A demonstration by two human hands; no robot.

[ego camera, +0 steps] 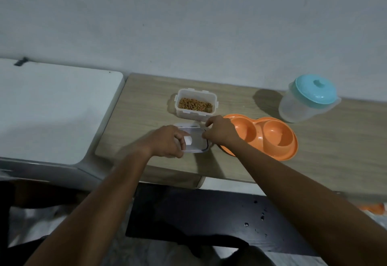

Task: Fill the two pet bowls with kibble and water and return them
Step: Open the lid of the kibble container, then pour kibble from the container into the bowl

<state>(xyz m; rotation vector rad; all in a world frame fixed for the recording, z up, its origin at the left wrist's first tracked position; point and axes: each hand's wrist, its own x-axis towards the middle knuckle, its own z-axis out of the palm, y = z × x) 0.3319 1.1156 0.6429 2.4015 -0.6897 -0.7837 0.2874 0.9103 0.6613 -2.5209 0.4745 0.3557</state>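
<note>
Your left hand curls round the near left edge of the clear lid, which lies on the wooden counter. Your right hand seems to pinch the lid's far right corner, though blur hides the fingertips. Just behind stands the open kibble container. Both wells of the orange double bowl are bare, and the teal-lidded jug stands beyond it.

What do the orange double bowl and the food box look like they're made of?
Orange double bowl: probably moulded plastic, smooth, with a dull sheen. Kibble box: likely translucent plastic, judging by frosted, semi-clear walls and moulded clip lugs.
</note>
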